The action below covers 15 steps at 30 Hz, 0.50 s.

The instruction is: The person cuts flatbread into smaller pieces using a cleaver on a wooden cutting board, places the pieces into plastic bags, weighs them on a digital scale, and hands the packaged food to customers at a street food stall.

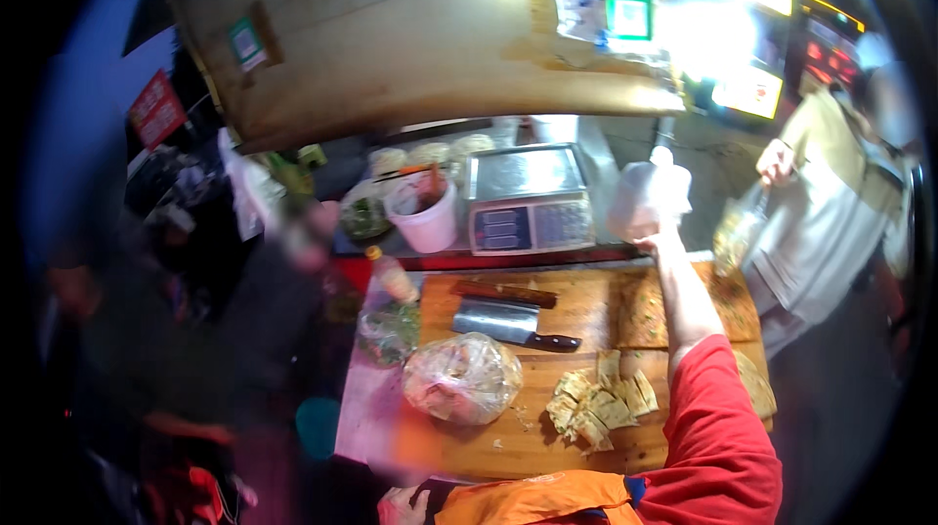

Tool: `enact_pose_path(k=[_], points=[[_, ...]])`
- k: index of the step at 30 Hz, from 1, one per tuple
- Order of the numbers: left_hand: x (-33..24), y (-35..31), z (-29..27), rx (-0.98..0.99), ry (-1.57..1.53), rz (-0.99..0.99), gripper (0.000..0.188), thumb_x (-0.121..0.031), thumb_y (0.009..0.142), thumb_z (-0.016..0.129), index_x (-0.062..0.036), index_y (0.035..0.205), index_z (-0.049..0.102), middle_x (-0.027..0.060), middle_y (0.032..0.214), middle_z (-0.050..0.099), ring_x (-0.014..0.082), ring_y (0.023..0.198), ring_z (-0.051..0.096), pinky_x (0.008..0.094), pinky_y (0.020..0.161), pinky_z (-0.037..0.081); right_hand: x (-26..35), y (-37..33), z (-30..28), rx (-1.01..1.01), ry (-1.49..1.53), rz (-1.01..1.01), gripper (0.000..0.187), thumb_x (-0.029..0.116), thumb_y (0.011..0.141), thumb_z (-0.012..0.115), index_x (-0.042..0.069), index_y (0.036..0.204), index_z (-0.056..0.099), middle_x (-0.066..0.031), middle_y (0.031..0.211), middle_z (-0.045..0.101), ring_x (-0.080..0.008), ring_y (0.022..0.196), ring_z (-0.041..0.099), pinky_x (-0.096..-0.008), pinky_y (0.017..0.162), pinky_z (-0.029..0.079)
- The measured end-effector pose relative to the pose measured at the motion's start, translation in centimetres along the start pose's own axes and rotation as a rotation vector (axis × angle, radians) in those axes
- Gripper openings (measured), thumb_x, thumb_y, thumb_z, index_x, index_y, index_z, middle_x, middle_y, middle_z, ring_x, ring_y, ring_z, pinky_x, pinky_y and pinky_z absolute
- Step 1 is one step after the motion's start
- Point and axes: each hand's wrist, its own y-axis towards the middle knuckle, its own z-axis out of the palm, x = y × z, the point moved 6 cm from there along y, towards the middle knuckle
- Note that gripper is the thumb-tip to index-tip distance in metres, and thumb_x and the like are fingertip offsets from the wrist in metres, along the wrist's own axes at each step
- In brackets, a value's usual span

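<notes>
My right arm, in a red sleeve, stretches forward over the cutting board. At its end my right hand is closed on a whitish plastic bag beyond the board's far edge; the bag partly hides the fingers. My left hand is low at the bottom edge beside the orange apron, its fingers partly cut off. On the board lie cut pieces of flatbread, a large uncut flatbread, a cleaver and a clear bag of food.
Behind the board stand a digital scale and a white bucket. A bottle and a bag of greens are at the board's left. Across the counter at right, a person holds a clear bag of food.
</notes>
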Motion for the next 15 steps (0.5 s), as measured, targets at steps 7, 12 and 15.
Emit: enact_pose_path(k=[7, 12, 15], points=[[-1.9, -0.9, -0.3, -0.012, 0.065, -0.158, 0.028, -0.024, 0.091, 0.066, -0.0050, 0.111, 0.072, 0.0174, 0.108, 0.071, 0.0336, 0.101, 0.067, 0.0406, 0.089, 0.053, 0.3, 1.0, 2.2, -0.040, 0.012, 0.018, 0.027, 0.024, 0.082, 0.078, 0.017, 0.100, 0.060, 0.0022, 0.079, 0.055, -0.0152, 0.065, 0.052, -0.0347, 0.059, 0.049], [-2.7, 0.5, 1.0, 0.012, 0.021, -0.105, 0.026, -0.023, 0.091, 0.065, -0.0044, 0.109, 0.072, 0.0188, 0.105, 0.071, 0.0349, 0.099, 0.067, 0.0403, 0.088, 0.053, 1.1, 0.4, 0.0, -0.075, 0.013, 0.008, 0.028, 0.025, 0.082, 0.078, 0.017, 0.102, 0.061, 0.0021, 0.082, 0.057, -0.0155, 0.069, 0.054, -0.0360, 0.062, 0.050], [-2.2, 1.7, 1.4, 0.080, -0.055, -0.122, 0.030, -0.024, 0.090, 0.065, -0.0030, 0.110, 0.070, 0.0191, 0.108, 0.069, 0.0362, 0.102, 0.065, 0.0431, 0.091, 0.051, 1.7, -0.7, -0.6, -0.070, 0.014, -0.018, 0.029, 0.026, 0.082, 0.079, 0.017, 0.103, 0.061, 0.0020, 0.083, 0.058, -0.0157, 0.072, 0.055, -0.0367, 0.063, 0.051]])
